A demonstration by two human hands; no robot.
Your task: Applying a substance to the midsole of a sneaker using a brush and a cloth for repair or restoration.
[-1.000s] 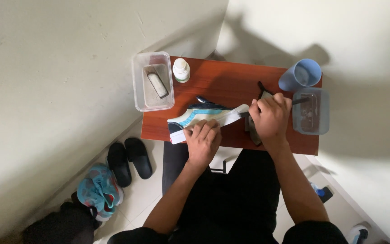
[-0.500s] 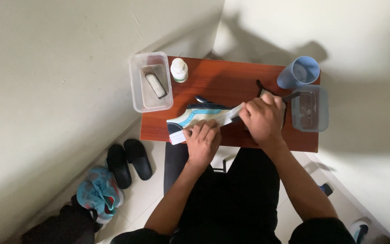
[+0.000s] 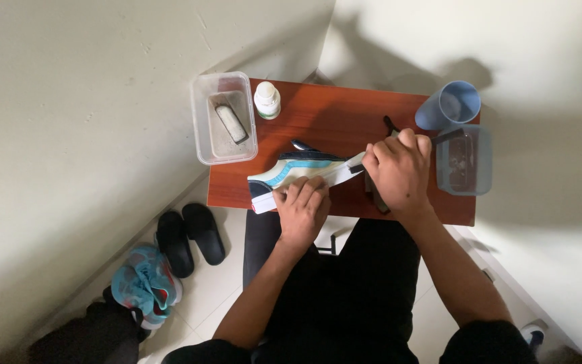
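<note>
Floor, far left: teal sneakers (image 3: 144,283) lying by the wall, black slides (image 3: 188,237) just beside them, toward the table.
Table: small reddish-brown table (image 3: 325,118) pushed into the corner, seen from straight above.
Table, left edge: clear plastic tub (image 3: 223,118) overhanging the corner, a small dark brush-like block (image 3: 230,123) lying inside on a pale wet-looking bottom.
Next along: white bottle (image 3: 267,100) standing upright just right of the tub, near the back edge.
Shoe: white sneaker with teal and navy stripes (image 3: 298,172) lying on its side at the front of the table, toe to the left, white sole facing the body.
Left hand: left hand (image 3: 302,209) clamped down on the near edge of the sneaker, fingers curled shut over the sole, pinning it to the table.
Right hand: right hand (image 3: 400,170) at the heel end, fist closed tight round a dark handle (image 3: 447,137) that pokes out to the right; working end hidden under the fingers, so kind of tool not clear.
Under the fist: dark strap-like piece (image 3: 374,192) lying on the table, partly covered.
Right side: blue cup (image 3: 451,106) upright at the back corner, clear container (image 3: 464,160) just in front of it, dark contents inside, too murky to name.
</note>
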